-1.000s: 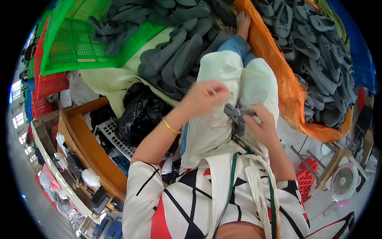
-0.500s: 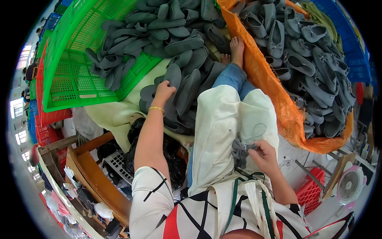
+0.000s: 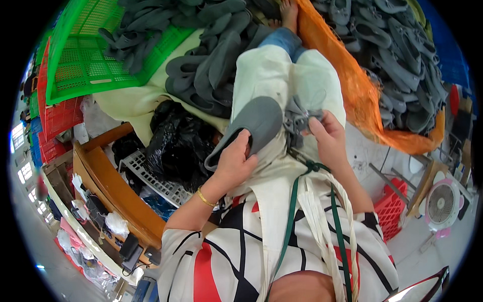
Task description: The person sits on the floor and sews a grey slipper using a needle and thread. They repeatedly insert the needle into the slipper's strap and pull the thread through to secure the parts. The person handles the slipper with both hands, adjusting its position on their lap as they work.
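Over my lap, my left hand grips a grey slip-on shoe by its opening, fingers tucked inside and the toe pointing up and right. Beside it, my right hand is closed in a pinch on a bunch of grey fabric bows, close to the shoe but on its right. A thin loop of thread seems to rise from the bows over the white apron. Ahead of my left knee lies a heap of plain grey shoes.
A green plastic crate tilts at the far left. At the right, an orange sack holds grey shoes with bows. Left of me are a black plastic bag and a wooden drawer. A fan stands right.
My left hand has come back from the shoe heap to my lap, bringing a shoe. My right hand keeps its pinch on the bows. The view has tipped down toward my body.
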### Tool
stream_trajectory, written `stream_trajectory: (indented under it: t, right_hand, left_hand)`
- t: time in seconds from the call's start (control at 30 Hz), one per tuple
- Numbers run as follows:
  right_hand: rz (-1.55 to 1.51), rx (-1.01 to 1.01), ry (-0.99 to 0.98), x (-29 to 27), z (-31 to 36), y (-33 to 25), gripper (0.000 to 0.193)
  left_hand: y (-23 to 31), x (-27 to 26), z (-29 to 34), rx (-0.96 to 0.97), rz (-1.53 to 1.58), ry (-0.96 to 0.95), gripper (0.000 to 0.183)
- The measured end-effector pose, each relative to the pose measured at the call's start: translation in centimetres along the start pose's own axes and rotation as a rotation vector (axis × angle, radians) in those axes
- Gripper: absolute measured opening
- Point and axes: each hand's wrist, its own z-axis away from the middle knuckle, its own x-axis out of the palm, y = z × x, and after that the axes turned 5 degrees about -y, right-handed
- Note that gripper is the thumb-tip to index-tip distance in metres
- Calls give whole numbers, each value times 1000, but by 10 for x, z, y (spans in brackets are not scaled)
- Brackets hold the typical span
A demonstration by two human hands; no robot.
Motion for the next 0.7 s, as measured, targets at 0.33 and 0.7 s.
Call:
stream_trajectory:
  t: [0.33,0.7]
  right_hand:
    - [361,85,-274,35,30,34,19]
    - [425,-3,-158,20,27,13,12]
  left_hand:
    - [11,58,-5,-21,1179,159,27]
    - [30,51,-23,-145,1233,375,22]
